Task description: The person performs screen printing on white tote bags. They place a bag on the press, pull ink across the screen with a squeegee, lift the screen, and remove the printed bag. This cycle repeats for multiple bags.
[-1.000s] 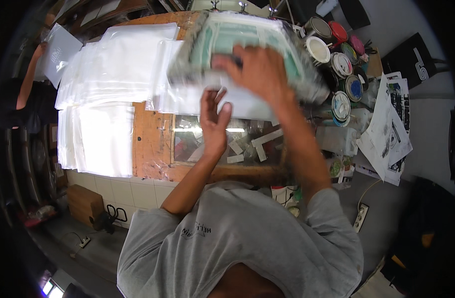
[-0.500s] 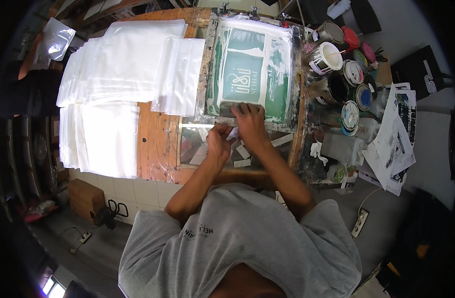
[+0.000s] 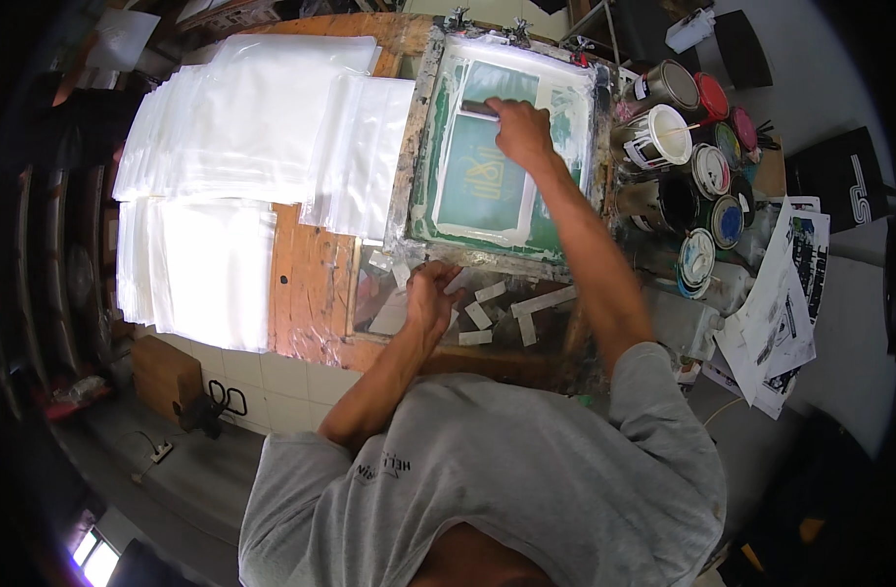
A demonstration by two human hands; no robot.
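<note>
Squeegee (image 3: 475, 110) clamped in the right hand (image 3: 524, 129), resting on the green mesh (image 3: 456, 157) of the printing frame (image 3: 409, 186), toward its far left part. Held with fingers closed around the bar, the arm stretched over the frame's right side. On the mesh, nearer than the squeegee, a pale yellowish design, with white smears around the margins. At the frame's near edge, the left hand (image 3: 430, 292), fingers curled inward; cannot tell whether closed on anything. Beside that hand, pale strips (image 3: 475, 338) scattered over a dark panel in the wooden desk (image 3: 306, 264). Left of the frame, clear plastic sleeves (image 3: 272, 108), overlapping in two rows. At the frame's far edge, metal clamps (image 3: 521, 32). To the right, grouped paint cans (image 3: 671, 135); nearer and farther right, loose papers (image 3: 766, 318).
</note>
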